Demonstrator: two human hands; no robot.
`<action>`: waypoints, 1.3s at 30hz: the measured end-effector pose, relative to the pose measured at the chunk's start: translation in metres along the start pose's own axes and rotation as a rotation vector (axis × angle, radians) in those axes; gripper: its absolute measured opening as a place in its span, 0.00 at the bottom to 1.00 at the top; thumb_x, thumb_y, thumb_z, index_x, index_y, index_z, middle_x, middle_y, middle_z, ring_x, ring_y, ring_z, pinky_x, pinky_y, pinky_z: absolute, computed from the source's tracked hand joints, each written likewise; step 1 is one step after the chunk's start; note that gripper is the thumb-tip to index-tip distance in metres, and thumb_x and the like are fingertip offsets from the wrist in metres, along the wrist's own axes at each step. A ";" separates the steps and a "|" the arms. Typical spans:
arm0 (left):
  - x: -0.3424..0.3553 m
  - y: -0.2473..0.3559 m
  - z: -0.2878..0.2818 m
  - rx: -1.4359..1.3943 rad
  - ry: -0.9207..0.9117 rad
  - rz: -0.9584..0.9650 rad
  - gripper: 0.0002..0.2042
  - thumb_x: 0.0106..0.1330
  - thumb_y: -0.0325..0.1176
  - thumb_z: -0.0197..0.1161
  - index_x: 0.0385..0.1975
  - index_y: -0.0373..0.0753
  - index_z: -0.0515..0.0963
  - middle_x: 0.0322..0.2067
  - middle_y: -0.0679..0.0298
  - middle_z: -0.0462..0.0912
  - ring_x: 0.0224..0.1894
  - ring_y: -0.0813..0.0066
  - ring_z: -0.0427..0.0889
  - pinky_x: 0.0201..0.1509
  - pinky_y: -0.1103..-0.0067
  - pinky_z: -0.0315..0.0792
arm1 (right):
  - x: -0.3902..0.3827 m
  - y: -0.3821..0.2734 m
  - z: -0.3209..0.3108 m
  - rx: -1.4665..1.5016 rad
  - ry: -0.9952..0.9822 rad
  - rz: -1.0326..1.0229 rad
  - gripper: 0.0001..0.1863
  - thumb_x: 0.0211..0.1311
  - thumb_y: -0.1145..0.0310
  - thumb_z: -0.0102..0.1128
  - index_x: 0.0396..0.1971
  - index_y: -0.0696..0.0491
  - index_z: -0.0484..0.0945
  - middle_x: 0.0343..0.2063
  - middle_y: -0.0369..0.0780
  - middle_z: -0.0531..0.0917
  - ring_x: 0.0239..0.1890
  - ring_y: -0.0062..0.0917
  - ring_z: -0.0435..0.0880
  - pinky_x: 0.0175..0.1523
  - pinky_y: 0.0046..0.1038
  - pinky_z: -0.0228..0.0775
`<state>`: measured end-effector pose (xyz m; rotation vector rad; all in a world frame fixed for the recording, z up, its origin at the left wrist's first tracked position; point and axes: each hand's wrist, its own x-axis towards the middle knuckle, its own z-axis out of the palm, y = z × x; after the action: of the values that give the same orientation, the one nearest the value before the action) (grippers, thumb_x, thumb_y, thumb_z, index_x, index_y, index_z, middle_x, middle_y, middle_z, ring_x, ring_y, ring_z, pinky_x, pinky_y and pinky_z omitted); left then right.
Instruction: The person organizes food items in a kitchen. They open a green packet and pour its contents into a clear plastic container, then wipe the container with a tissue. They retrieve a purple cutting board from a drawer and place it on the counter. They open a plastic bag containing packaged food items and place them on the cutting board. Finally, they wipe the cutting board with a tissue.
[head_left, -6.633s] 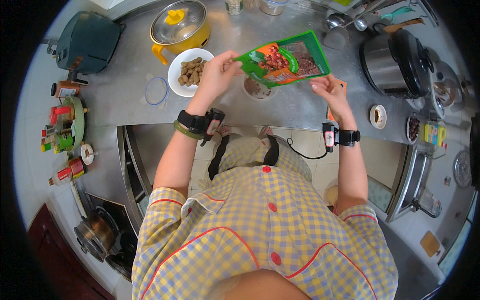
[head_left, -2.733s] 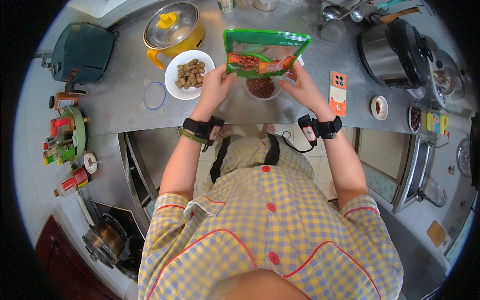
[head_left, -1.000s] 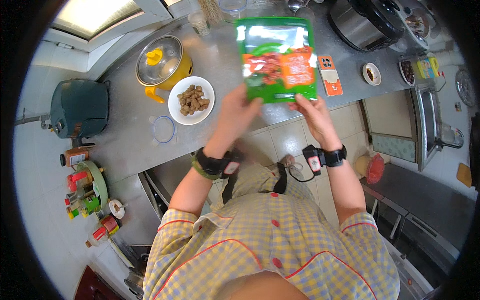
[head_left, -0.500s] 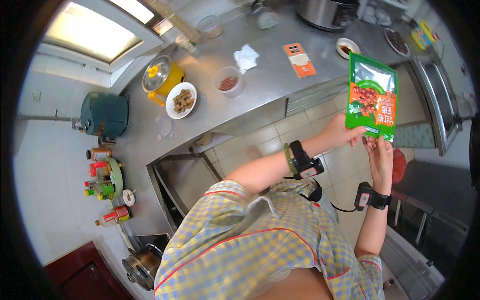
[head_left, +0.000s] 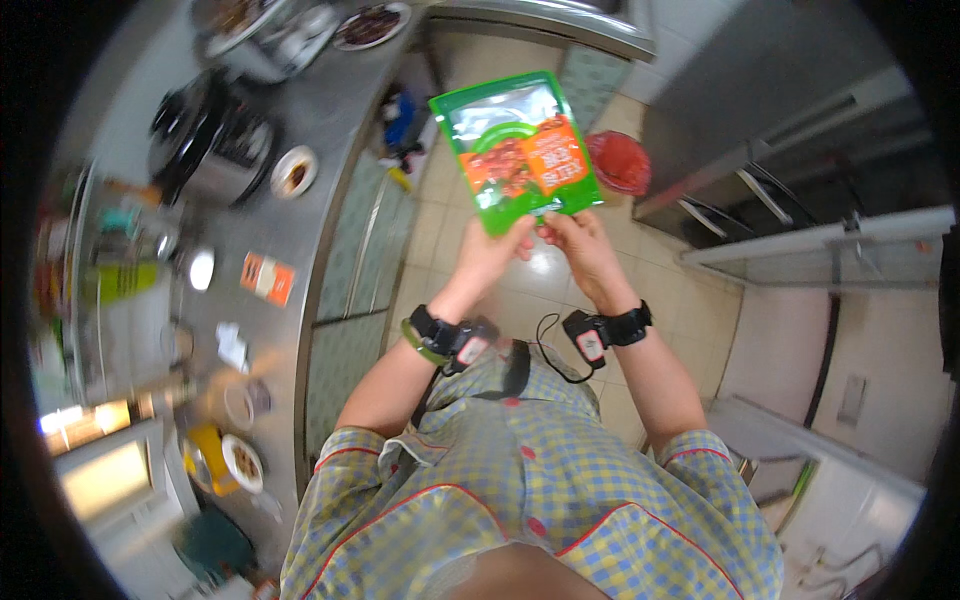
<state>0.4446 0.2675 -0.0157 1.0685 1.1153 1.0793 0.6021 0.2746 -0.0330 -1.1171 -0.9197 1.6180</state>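
A green and orange spice packet (head_left: 520, 145) with red peppercorns pictured on it is held up in front of me over the floor. It has a clear, shiny window near its far edge. My left hand (head_left: 488, 252) pinches the near edge of the packet at its left corner. Close beside it, my right hand (head_left: 588, 250) grips the same edge with thumb and fingers. The fingertips of both hands nearly meet there. Whether that edge is torn cannot be made out.
On the left, a steel counter (head_left: 225, 300) carries a black electric cooker (head_left: 210, 150), a small sauce dish (head_left: 296, 173), an orange phone (head_left: 267, 278), crumpled white tissue (head_left: 232, 347) and several bowls. A red bin (head_left: 619, 163) stands beyond the packet. Dark cabinets (head_left: 760, 130) line the right.
My body and view have turned right, so the counter now lies at the left instead of ahead. Both hands still hold the packet, now in front of my chest.
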 end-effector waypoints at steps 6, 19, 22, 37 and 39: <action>0.098 -0.012 0.020 0.002 -0.223 -0.068 0.09 0.63 0.34 0.58 0.30 0.34 0.75 0.20 0.65 0.77 0.20 0.80 0.75 0.24 0.83 0.68 | 0.048 -0.036 -0.044 0.002 0.150 0.035 0.15 0.62 0.58 0.53 0.36 0.57 0.76 0.27 0.35 0.80 0.29 0.17 0.76 0.39 0.21 0.68; 0.247 -0.046 0.044 0.119 -0.440 -0.369 0.13 0.62 0.39 0.60 0.30 0.33 0.75 0.18 0.64 0.77 0.16 0.79 0.74 0.17 0.85 0.65 | 0.153 -0.019 -0.126 0.039 0.425 0.231 0.17 0.65 0.59 0.49 0.32 0.59 0.77 0.24 0.38 0.81 0.28 0.19 0.80 0.35 0.20 0.72; 0.290 -0.049 0.063 0.091 -0.506 -0.539 0.16 0.64 0.44 0.57 0.35 0.34 0.74 0.20 0.62 0.78 0.17 0.80 0.74 0.20 0.85 0.66 | 0.177 -0.029 -0.158 0.275 0.513 0.291 0.15 0.66 0.62 0.48 0.37 0.60 0.74 0.29 0.41 0.82 0.28 0.23 0.82 0.40 0.23 0.75; 0.379 -0.053 0.113 0.233 -0.092 -0.661 0.18 0.67 0.43 0.52 0.47 0.35 0.73 0.26 0.60 0.81 0.21 0.81 0.76 0.28 0.85 0.68 | 0.320 0.049 -0.424 0.054 0.764 0.661 0.12 0.67 0.66 0.43 0.43 0.59 0.68 0.30 0.44 0.80 0.29 0.27 0.83 0.28 0.24 0.79; 0.384 -0.050 0.114 0.232 -0.058 -0.663 0.16 0.67 0.40 0.52 0.47 0.34 0.72 0.26 0.60 0.81 0.21 0.82 0.77 0.26 0.86 0.68 | 0.346 0.050 -0.442 -0.060 0.764 0.704 0.12 0.68 0.65 0.44 0.42 0.58 0.69 0.29 0.43 0.80 0.28 0.26 0.83 0.28 0.27 0.79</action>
<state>0.6053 0.6274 -0.1038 0.8017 1.4327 0.3986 0.9560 0.6215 -0.3004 -2.0506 -0.0549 1.4606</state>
